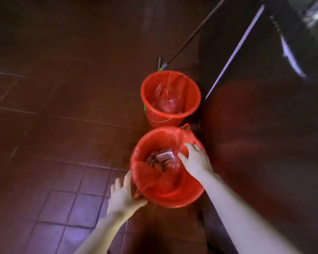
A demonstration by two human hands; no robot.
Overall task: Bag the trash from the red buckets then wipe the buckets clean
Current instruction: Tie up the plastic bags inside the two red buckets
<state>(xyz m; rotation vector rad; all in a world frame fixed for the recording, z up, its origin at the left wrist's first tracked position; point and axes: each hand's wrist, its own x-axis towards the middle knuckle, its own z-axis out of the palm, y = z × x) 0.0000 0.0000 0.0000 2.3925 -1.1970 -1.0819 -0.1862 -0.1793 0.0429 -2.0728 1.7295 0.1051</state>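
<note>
Two red buckets stand on the tiled floor, one behind the other. The near bucket point(173, 196) is lined with a red plastic bag point(151, 177) and holds crumpled trash point(162, 156) at its bottom. My left hand point(123, 195) pinches the bag's edge at the bucket's left rim. My right hand point(195, 159) lies with spread fingers on the bag at the right rim. The far bucket point(151, 114) also carries a red bag liner point(166, 97) with a little trash inside.
A dark cabinet front point(264, 134) rises right beside both buckets. A broom or mop handle point(193, 35) leans behind the far bucket. Reddish-brown floor tiles point(62, 125) stretch to the left.
</note>
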